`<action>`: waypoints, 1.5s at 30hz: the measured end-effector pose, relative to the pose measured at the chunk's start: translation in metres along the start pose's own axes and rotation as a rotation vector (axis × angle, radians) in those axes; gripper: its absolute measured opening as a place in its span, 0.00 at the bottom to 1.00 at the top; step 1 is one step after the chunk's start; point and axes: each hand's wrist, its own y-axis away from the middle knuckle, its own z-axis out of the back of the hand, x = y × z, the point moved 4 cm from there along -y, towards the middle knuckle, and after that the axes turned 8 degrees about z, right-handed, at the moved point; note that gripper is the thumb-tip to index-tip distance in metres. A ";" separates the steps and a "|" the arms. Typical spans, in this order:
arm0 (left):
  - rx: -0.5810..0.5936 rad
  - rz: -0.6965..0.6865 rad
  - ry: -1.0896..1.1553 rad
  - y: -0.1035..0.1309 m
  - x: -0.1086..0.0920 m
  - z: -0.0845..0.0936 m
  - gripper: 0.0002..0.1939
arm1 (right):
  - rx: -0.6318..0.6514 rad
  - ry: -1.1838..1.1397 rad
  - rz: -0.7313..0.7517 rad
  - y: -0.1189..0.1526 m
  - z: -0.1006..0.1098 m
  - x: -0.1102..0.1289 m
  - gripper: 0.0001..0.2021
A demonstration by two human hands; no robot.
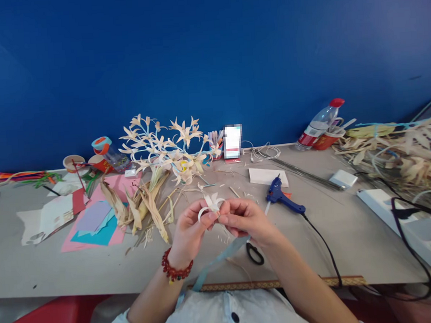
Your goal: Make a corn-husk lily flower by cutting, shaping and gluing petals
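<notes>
A small white husk flower with curling petals is pinched at its base between both of my hands, above the front middle of the table. My left hand, with a red bead bracelet at the wrist, grips it from the left with closed fingers. From the right, my right hand closes its thumb and fingers on the lower end. A pale blue ribbon trails beneath the hands. Just below my right hand lies a black scissors handle, the rest of the scissors hidden.
Behind the hands stands a branch of husk flowers; dried corn husks and coloured paper lie left. A blue glue gun, its cord, wires and a power strip are right. A phone leans at the back.
</notes>
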 end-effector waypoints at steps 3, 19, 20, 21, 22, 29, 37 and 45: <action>0.027 0.003 0.052 -0.001 0.001 -0.001 0.09 | -0.012 -0.019 0.027 -0.001 -0.002 -0.002 0.15; -0.049 -0.018 0.048 0.000 0.002 0.000 0.10 | -0.018 0.226 0.134 0.003 0.002 0.005 0.13; -0.033 -0.011 0.042 -0.001 0.001 0.000 0.10 | -0.011 0.191 0.109 0.003 0.003 0.003 0.13; -0.010 0.000 0.038 -0.001 0.000 -0.001 0.10 | -0.005 0.154 0.087 0.002 0.004 0.000 0.13; 0.016 0.011 0.039 -0.001 0.000 -0.002 0.10 | 0.001 0.120 0.071 0.002 0.005 -0.002 0.14; 0.010 -0.005 0.107 -0.002 0.005 -0.002 0.09 | -0.105 0.238 0.228 0.004 0.002 0.003 0.13; -0.082 -0.030 0.003 0.002 0.006 0.000 0.10 | -0.125 0.398 0.250 0.006 -0.004 0.011 0.14; -0.053 -0.050 -0.016 0.002 0.001 0.002 0.09 | -0.043 0.139 0.102 0.000 0.005 -0.002 0.14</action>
